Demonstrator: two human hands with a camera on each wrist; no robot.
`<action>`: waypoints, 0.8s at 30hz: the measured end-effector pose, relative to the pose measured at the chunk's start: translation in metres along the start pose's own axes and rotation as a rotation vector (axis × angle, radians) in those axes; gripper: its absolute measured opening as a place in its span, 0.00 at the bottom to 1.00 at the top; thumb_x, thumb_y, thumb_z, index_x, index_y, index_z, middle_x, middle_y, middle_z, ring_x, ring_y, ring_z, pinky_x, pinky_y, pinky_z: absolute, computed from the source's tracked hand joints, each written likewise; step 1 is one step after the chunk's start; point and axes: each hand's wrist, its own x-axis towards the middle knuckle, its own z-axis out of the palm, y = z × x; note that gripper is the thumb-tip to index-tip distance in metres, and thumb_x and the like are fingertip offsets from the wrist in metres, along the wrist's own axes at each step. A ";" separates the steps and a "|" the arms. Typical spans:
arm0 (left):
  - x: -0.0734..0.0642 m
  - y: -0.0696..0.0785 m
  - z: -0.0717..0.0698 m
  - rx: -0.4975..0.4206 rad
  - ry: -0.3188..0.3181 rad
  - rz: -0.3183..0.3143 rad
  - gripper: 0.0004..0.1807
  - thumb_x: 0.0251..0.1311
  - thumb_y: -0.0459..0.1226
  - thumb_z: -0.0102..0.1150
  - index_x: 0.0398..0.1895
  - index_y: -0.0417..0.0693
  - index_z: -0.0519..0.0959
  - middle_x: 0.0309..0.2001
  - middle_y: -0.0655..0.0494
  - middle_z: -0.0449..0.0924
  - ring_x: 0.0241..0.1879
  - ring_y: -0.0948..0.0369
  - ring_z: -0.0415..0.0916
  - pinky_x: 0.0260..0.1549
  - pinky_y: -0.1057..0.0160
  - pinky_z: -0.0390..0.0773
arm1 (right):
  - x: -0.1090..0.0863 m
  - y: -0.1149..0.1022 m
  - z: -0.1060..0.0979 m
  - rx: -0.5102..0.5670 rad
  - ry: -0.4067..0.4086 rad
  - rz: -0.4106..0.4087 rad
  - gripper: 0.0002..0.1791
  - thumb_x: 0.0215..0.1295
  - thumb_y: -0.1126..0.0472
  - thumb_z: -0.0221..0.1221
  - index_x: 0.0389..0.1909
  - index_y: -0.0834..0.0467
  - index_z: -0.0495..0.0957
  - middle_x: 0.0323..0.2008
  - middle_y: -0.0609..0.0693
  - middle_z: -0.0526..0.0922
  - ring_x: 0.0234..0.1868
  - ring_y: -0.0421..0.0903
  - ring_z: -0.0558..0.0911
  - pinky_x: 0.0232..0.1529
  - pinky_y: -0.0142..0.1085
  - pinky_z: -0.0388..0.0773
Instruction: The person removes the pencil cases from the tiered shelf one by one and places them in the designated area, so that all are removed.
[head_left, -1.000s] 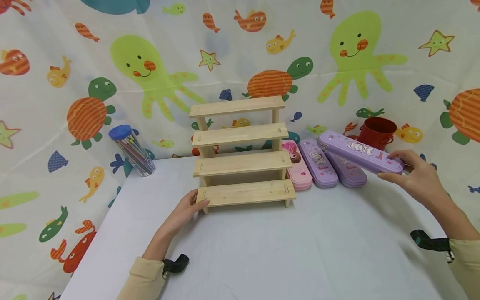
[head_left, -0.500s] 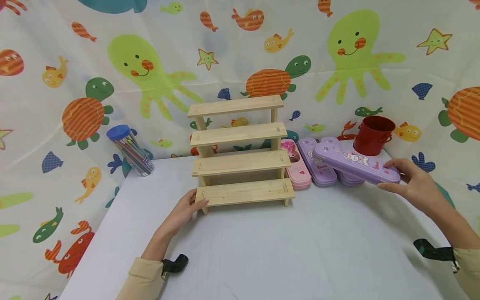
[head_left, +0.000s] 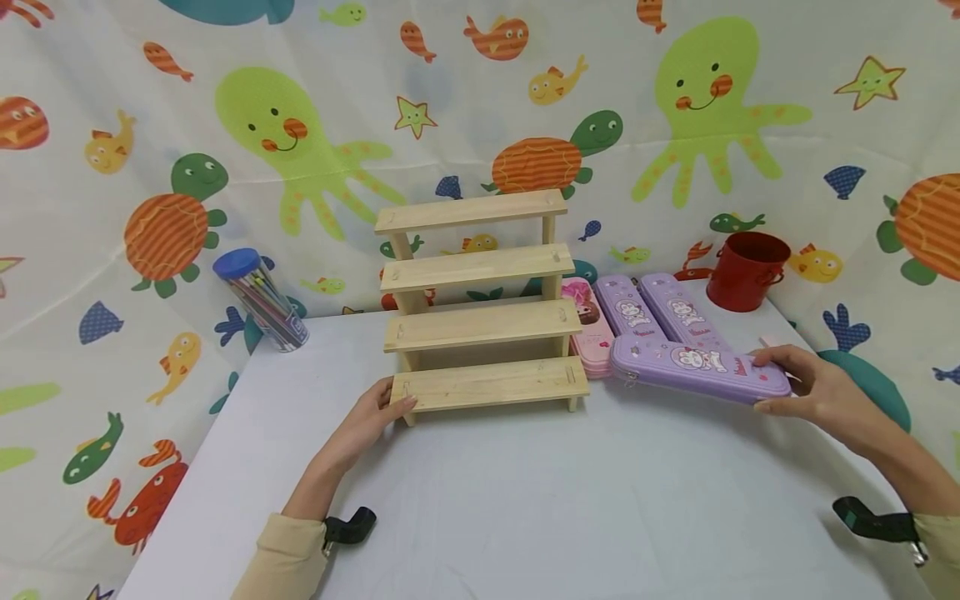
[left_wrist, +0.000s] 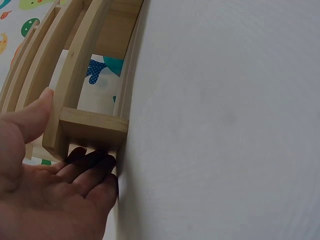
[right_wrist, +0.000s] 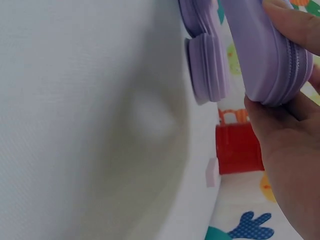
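My right hand (head_left: 821,392) grips the right end of a purple pencil case (head_left: 697,367) with a cartoon print and a zipper edge. In the right wrist view this pencil case (right_wrist: 262,55) is pinched between thumb and fingers, raised above the white table. In the head view it overlaps the near ends of two other purple pencil cases (head_left: 628,310) and touches the outline of a pink one (head_left: 595,337). My left hand (head_left: 375,414) holds the left end of the lowest step of a four-tier wooden step shelf (head_left: 487,387). In the left wrist view the thumb lies over the wood, fingers at its end.
A red metal bucket (head_left: 747,271) stands at the back right. Colored pens or pencils fill a clear tub with a blue lid (head_left: 262,300) at the back left. Behind the right hand lies a small pink block (right_wrist: 212,172). A sea-animal cloth (head_left: 450,100) hangs behind the table.
My right hand has brought the purple pencil case down and nearer, uncovering more of the two purple cases and the bucket. The left hand stays on the wooden step shelf.
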 end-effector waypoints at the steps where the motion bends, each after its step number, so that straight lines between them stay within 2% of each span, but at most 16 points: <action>1: 0.000 0.000 0.000 0.000 -0.001 0.001 0.45 0.69 0.53 0.56 0.77 0.40 0.49 0.71 0.42 0.67 0.70 0.50 0.65 0.72 0.43 0.58 | 0.000 0.000 0.001 -0.001 -0.013 -0.005 0.33 0.58 0.51 0.70 0.64 0.51 0.69 0.70 0.59 0.61 0.64 0.50 0.65 0.42 0.11 0.66; 4: 0.000 0.000 0.000 -0.002 -0.003 0.006 0.44 0.69 0.53 0.56 0.77 0.40 0.49 0.71 0.42 0.67 0.70 0.50 0.65 0.72 0.43 0.59 | 0.000 -0.001 0.001 -0.004 -0.056 -0.006 0.35 0.56 0.52 0.70 0.64 0.51 0.69 0.67 0.59 0.63 0.60 0.45 0.66 0.43 0.15 0.70; 5: 0.000 0.000 0.000 -0.002 -0.003 0.007 0.44 0.69 0.53 0.56 0.77 0.40 0.49 0.71 0.42 0.67 0.70 0.50 0.65 0.72 0.43 0.59 | 0.000 -0.001 0.002 0.001 -0.074 -0.004 0.35 0.56 0.53 0.70 0.64 0.52 0.69 0.68 0.59 0.63 0.61 0.46 0.66 0.43 0.17 0.71; 9: 0.001 -0.001 0.001 -0.002 0.000 0.008 0.44 0.69 0.53 0.56 0.77 0.39 0.50 0.71 0.42 0.67 0.70 0.50 0.65 0.71 0.43 0.59 | 0.003 -0.001 0.005 0.008 -0.136 0.001 0.36 0.54 0.54 0.71 0.64 0.52 0.69 0.70 0.62 0.62 0.62 0.62 0.65 0.43 0.19 0.72; 14: 0.002 -0.001 0.002 -0.003 0.000 0.006 0.44 0.69 0.53 0.56 0.77 0.39 0.50 0.71 0.42 0.67 0.70 0.50 0.65 0.71 0.43 0.59 | 0.007 0.000 0.012 0.006 -0.189 -0.010 0.34 0.53 0.55 0.72 0.61 0.53 0.71 0.69 0.63 0.64 0.65 0.64 0.63 0.44 0.16 0.67; 17: 0.002 -0.001 0.002 -0.007 -0.003 0.007 0.45 0.69 0.53 0.56 0.77 0.39 0.49 0.71 0.42 0.67 0.70 0.50 0.65 0.72 0.43 0.59 | 0.010 0.001 0.014 0.014 -0.214 -0.012 0.34 0.52 0.56 0.72 0.60 0.55 0.70 0.69 0.64 0.63 0.65 0.65 0.61 0.47 0.21 0.69; 22: 0.003 -0.001 0.003 -0.006 -0.005 0.009 0.46 0.69 0.53 0.56 0.78 0.39 0.48 0.72 0.42 0.66 0.71 0.49 0.65 0.72 0.43 0.58 | 0.012 0.001 0.020 0.010 -0.214 -0.047 0.33 0.50 0.59 0.72 0.57 0.56 0.70 0.68 0.63 0.64 0.66 0.63 0.60 0.50 0.14 0.62; 24: 0.003 -0.001 0.003 -0.005 -0.003 0.007 0.46 0.68 0.53 0.56 0.78 0.39 0.48 0.72 0.42 0.65 0.71 0.49 0.64 0.72 0.43 0.58 | 0.012 0.002 0.023 0.002 -0.215 -0.068 0.33 0.50 0.60 0.71 0.57 0.57 0.70 0.68 0.63 0.65 0.66 0.63 0.60 0.46 0.08 0.56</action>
